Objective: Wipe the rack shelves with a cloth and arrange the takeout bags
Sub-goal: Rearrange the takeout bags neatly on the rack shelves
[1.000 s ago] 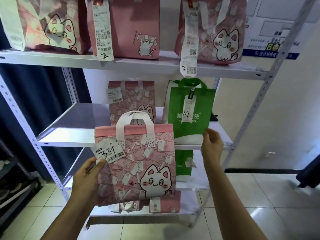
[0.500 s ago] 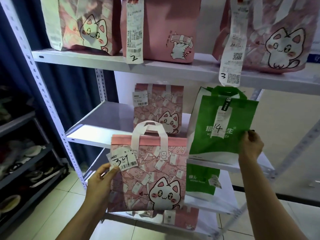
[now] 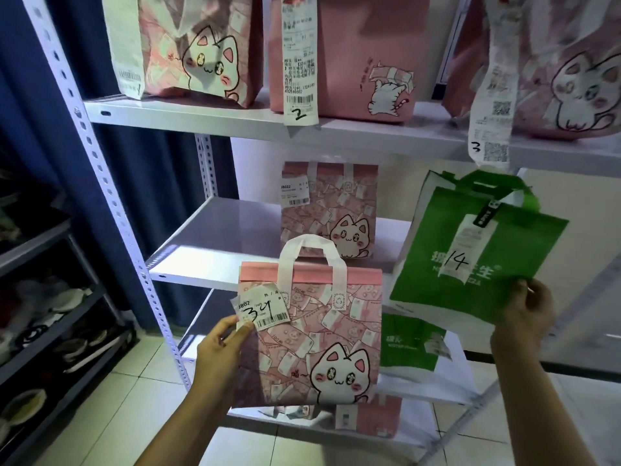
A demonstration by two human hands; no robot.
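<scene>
My left hand (image 3: 220, 351) grips the left edge of a pink cat-print bag (image 3: 319, 334) tagged "39" and holds it upright in front of the rack. My right hand (image 3: 526, 317) pinches the lower right corner of a green bag (image 3: 470, 250) marked "14", which is tilted and lifted off the middle shelf (image 3: 215, 243). Another pink cat bag (image 3: 331, 210) stands at the back of that shelf. Three pink bags, tagged up to "2" (image 3: 342, 55) and "3" (image 3: 551, 65), stand on the top shelf (image 3: 188, 114). No cloth is in view.
A second green bag (image 3: 410, 344) sits on the lower shelf and more pink bags (image 3: 366, 420) lie on the bottom one. A dark rack with dishes (image 3: 40, 314) stands at the left, next to a blue curtain. Tiled floor lies below.
My view has moved closer and to the left. My right hand has lifted and tilted the green bag off the shelf. The pink bag stays in my left hand.
</scene>
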